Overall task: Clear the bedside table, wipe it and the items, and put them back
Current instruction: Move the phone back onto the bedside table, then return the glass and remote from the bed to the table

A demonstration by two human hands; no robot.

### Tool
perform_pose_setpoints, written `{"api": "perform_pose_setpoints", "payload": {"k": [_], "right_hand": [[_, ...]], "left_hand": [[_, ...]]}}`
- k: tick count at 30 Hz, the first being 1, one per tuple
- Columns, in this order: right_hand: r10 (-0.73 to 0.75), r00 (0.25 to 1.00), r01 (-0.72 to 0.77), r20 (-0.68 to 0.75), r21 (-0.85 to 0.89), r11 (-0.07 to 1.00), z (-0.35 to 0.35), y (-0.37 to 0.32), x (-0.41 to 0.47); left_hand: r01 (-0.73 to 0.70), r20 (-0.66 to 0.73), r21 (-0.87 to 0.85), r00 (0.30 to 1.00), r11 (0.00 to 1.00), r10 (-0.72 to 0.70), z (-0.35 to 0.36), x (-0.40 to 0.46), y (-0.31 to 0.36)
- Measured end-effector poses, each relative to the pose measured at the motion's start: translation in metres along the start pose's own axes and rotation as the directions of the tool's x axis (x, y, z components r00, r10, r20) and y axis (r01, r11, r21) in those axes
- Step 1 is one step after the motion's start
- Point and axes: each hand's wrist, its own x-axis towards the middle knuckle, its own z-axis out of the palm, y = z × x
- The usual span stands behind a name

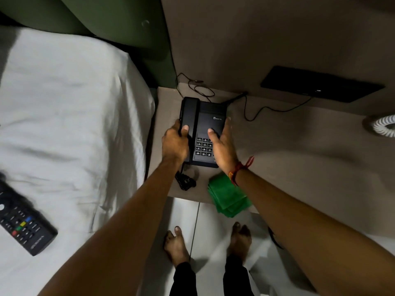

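A black desk telephone (206,116) with a keypad and its handset on the left stands on the beige bedside table (288,146), close to the bed side. My left hand (174,142) grips the phone's left edge at the handset, thumb on top. My right hand (223,146) holds the phone's right edge, thumb resting above the keypad. The phone's coiled cord (184,181) lies in front of it. A folded green cloth (229,196) sits at the table's front edge, under my right wrist. A black TV remote (22,221) lies on the white bed sheet at the left.
Thin black cables (256,116) run along the table's back to the wall. A dark flat panel (320,84) is mounted on the wall at the right. A white coiled hose (384,126) shows at the far right edge. The green headboard (119,24) stands behind the bed. My bare feet (177,246) are on the floor below.
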Motion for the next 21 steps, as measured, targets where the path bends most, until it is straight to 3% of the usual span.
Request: {"api": "perform_pose_setpoints", "payload": {"k": [2,5,12,18,21], "right_hand": [[-0.118,0.992,0.104,-0.055,-0.206,0.973,0.001,-0.006,-0.005],[-0.291,0.956,0.268,-0.021,-0.334,0.904,0.01,-0.026,-0.018],[-0.559,0.812,0.575,0.169,-0.4,0.714,0.061,-0.097,-0.065],[-0.678,0.635,0.77,0.371,-0.373,0.517,0.164,-0.157,-0.142],[-0.701,0.552,0.833,0.452,-0.336,0.439,0.209,-0.169,-0.182]], "left_hand": [[-0.037,-0.027,0.034,0.999,0.999,0.038,-0.007,-0.008,0.002],[-0.107,-0.112,0.075,0.987,0.991,0.115,-0.027,-0.025,0.003],[-0.323,-0.316,0.264,0.862,0.909,0.398,-0.123,-0.08,0.006],[-0.272,-0.563,0.346,0.705,0.898,0.431,-0.25,-0.142,-0.025],[-0.096,-0.65,0.5,0.614,0.861,0.447,-0.304,-0.17,-0.047]]}}
